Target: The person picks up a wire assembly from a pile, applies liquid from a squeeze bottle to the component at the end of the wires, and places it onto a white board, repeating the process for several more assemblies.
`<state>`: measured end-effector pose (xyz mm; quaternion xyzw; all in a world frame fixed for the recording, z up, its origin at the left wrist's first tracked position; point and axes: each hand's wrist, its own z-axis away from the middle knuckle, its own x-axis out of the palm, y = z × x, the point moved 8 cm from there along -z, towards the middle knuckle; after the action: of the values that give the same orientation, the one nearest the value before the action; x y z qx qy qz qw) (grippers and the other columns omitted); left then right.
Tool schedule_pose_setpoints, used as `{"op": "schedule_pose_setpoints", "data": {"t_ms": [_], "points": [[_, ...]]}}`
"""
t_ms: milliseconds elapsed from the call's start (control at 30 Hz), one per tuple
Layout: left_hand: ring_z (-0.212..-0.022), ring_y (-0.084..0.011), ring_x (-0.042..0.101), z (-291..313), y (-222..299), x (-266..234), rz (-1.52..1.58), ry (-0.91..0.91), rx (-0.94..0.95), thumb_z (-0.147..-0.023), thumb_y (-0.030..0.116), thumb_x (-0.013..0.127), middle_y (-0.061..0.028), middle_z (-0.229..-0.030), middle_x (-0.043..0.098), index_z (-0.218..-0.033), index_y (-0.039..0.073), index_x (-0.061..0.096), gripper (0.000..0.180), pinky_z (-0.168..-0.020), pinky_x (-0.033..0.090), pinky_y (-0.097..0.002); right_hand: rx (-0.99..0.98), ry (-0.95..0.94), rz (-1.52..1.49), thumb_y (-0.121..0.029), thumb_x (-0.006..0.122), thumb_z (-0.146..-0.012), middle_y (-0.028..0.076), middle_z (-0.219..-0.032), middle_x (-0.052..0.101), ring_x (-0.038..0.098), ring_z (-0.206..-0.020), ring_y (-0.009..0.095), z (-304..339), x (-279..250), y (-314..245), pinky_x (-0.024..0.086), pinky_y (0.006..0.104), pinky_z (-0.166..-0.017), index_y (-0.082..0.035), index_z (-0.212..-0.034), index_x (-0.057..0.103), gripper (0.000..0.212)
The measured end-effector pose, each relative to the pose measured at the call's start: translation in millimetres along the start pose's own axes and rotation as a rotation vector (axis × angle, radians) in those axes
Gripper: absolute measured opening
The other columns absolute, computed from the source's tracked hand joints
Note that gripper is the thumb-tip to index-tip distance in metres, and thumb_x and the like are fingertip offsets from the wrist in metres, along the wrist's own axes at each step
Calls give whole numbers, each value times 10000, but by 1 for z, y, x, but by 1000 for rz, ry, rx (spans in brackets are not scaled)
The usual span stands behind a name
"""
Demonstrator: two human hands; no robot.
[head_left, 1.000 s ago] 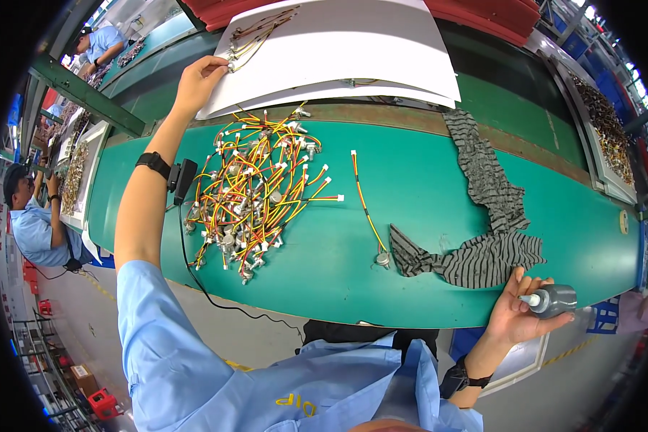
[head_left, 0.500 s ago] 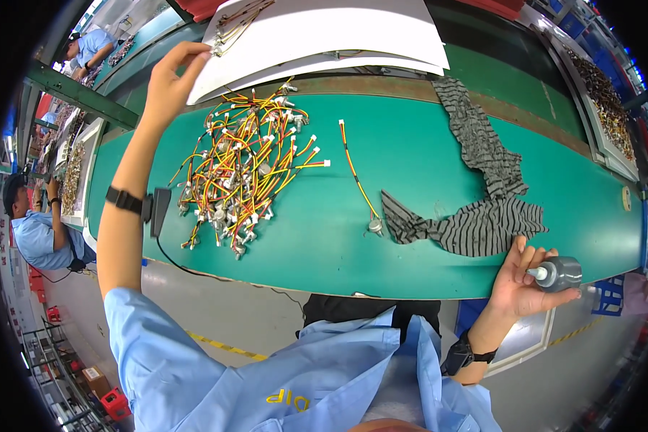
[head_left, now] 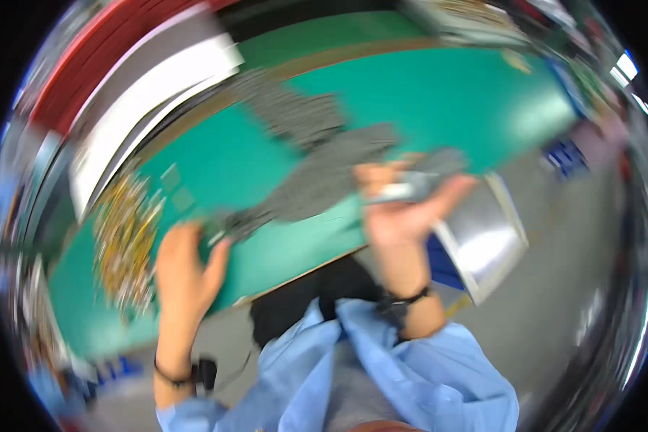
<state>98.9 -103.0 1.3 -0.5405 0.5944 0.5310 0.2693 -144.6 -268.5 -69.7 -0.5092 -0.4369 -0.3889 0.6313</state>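
In my right hand (head_left: pixel 403 209) lies a small grey squeeze bottle (head_left: pixel 443 169) with a white nozzle, held on its side by the fingers above the table's near edge. My left hand (head_left: pixel 187 266) is low over the green table (head_left: pixel 439 93), beside the left tip of a grey striped cloth (head_left: pixel 317 173). A small pale piece shows near its thumb and fingertips, but motion blur hides whether they grip it. Left of that hand lies a heap of yellow, red and black wire leads (head_left: pixel 126 241) with connectors, smeared in this view.
White sheets (head_left: pixel 158 79) lie beyond the table's far left edge, with something red (head_left: pixel 93 57) behind them. A pale-framed panel (head_left: pixel 482 237) stands below the table's near right edge. Farther right is a blue crate (head_left: pixel 567 158).
The view has swung to the right and blurred. My left hand has come back from the white sheets to beside the cloth's left tip. The bottle stays in my right hand.
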Motion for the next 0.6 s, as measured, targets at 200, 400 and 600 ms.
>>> {"op": "schedule_pose_setpoints", "data": {"t_ms": [200,400,600], "points": [[-654,-247,500,25,-11,5,0,-57,-108,-853,50,589,-125,-762,504,-964,-21,553,137,-631,418,-352,52,54,35,-656,568,-823,8,-799,582,550,-607,126,4,-12,20,465,259,-580,-130,-1042,514,572],[-723,-246,553,15,6,11,-101,-128,-89,-884,118,597,-136,-835,576,-1007,-12,569,181,-681,453,-328,33,48,24,-642,560,-841,-33,-718,555,421,-526,66,7,-11,2,308,222,-486,-152,-907,532,496],[-746,-295,612,19,3,-31,-65,106,-111,-903,161,635,-186,-898,653,-987,-42,611,221,-701,513,-358,85,42,32,-621,541,-866,-37,-735,548,408,-535,56,2,-9,9,265,224,-477,-149,-923,527,476]]}}
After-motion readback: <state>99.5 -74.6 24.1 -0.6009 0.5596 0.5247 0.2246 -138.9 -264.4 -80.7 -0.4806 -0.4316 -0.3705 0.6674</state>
